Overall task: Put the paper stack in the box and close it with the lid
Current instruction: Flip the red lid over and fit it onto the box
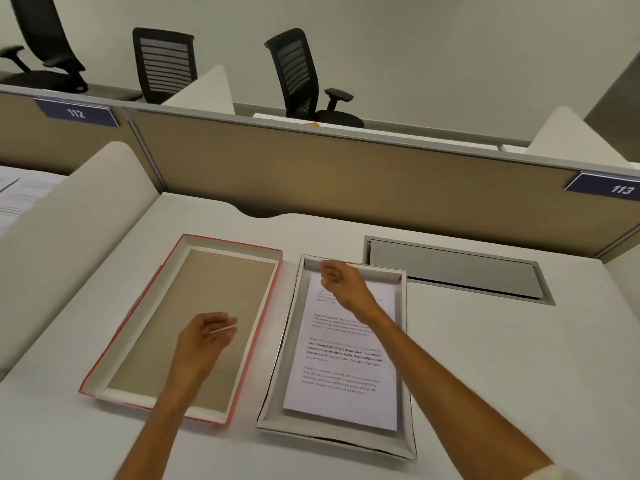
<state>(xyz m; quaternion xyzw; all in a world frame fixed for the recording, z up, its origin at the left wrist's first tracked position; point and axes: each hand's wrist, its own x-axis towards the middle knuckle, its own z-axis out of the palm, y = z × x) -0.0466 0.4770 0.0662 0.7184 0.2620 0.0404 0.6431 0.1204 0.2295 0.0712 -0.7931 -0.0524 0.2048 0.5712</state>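
Note:
The paper stack (pixel 341 372), white sheets with printed text, lies inside the shallow white box (pixel 408 393) on the desk's middle right. To its left lies the red-edged lid (pixel 221 327), upside down, with its brown inner face up. My left hand (pixel 204 344) hovers over the lid's middle, fingers loosely curled and holding nothing. My right hand (pixel 341 280) hangs over the far end of the box, above the top of the papers, fingers half curled and empty. Box and lid lie side by side with a narrow gap between them.
A grey cable hatch (pixel 457 270) is set into the desk behind the box. A tan partition (pixel 346 174) closes the desk's far side and a white divider (pixel 69 237) its left. Black office chairs (pixel 304 77) stand beyond.

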